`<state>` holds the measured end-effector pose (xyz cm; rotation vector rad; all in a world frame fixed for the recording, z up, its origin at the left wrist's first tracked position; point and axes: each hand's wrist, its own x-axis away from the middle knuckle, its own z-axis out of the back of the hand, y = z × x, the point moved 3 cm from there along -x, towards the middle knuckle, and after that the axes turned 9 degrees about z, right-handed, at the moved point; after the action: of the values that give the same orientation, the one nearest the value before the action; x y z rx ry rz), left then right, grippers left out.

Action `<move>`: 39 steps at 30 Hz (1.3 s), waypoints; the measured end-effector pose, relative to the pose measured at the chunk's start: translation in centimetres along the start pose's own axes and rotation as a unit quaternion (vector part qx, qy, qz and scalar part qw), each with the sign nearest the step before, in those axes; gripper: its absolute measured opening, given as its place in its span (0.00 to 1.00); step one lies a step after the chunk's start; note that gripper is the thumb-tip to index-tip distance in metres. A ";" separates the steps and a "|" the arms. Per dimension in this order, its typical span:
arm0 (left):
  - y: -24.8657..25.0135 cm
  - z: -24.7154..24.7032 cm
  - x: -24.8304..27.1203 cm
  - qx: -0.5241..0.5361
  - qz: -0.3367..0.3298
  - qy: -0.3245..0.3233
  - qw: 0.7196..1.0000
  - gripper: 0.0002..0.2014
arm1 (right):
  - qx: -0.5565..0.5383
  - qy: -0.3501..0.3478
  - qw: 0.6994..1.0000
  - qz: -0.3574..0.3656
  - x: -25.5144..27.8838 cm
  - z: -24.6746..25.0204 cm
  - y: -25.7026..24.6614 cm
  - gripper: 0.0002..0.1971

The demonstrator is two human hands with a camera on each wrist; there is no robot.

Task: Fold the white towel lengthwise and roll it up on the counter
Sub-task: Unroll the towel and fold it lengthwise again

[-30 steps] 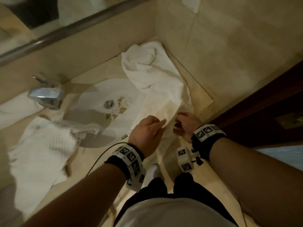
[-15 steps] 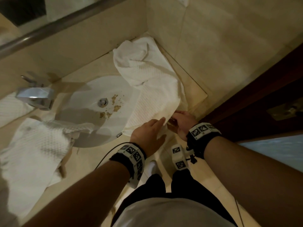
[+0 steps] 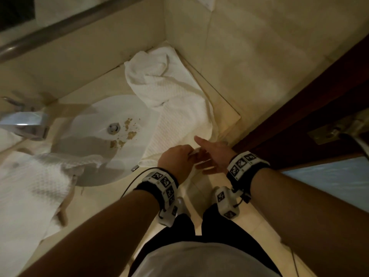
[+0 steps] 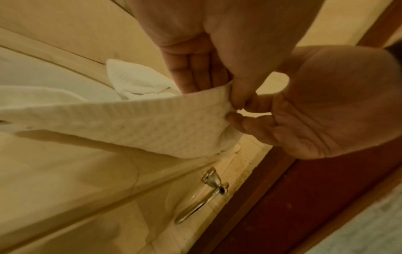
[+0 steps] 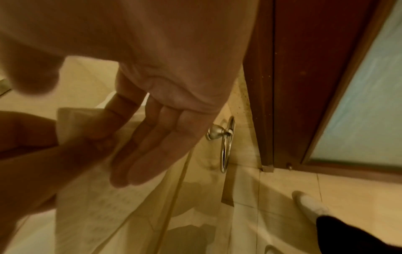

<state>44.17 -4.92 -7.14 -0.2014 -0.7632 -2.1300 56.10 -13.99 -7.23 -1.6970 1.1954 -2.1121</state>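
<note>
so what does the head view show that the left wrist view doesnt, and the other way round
Only the head view shows the sink, the tap, a second towel left of the sink, and the far end of the white towel bunched in the counter corner.

Only the left wrist view shows the pinch up close: the left hand grips the towel corner, and a towel ring hangs on the wall below.

Both show the white towel, the open right hand beside it, and the dark wooden door frame.

Dim warm light around me: beige tiled walls (image 3: 259, 56), a pale tiled floor (image 3: 259, 226), a dark wooden door (image 3: 299, 126) with frosted glass (image 5: 359, 103), and a chrome towel ring (image 5: 226, 146) beside it
</note>
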 end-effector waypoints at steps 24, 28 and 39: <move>-12.4 -2.0 0.0 -0.101 0.152 -0.073 0.980 0.23 | -0.118 0.102 0.985 -0.074 -2.0 2.9 7.5 0.04; -11.6 -2.3 -0.1 -0.075 0.149 -0.136 0.977 0.12 | -0.010 0.115 0.991 -0.071 -2.0 4.7 8.1 0.03; -6.8 -6.3 0.7 -0.032 0.102 -0.347 0.932 0.15 | 0.447 0.096 0.883 -0.103 -4.5 12.7 7.0 0.14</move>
<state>39.28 -5.95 -14.95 -1.0623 -1.0113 -1.8742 66.45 -21.91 -14.89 -1.2057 -0.0349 -2.4067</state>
